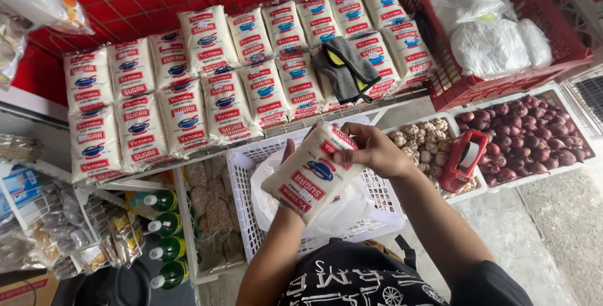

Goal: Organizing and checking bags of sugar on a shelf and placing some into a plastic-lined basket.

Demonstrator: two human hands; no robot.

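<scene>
Head view: both hands grasp one white plastic sugar bag with red and blue print point(312, 178), held above the white plastic lattice basket point(248, 174). Left hand point(287, 155) sits mostly hidden under its left side; right hand point(372, 151) pinches the far top corner. Long axis runs near-left to far-right, tilted. Rows of matching sugar bags point(188, 86) lie just beyond on the wire shelf point(352, 112), a grey folded cloth point(347, 67) on them.

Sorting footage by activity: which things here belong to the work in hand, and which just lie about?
In hand: sugar bag, left hand, right hand, shelved sugar bags, white basket.
Lying about: grey gloves, garlic, red onions, green bottles.
</scene>
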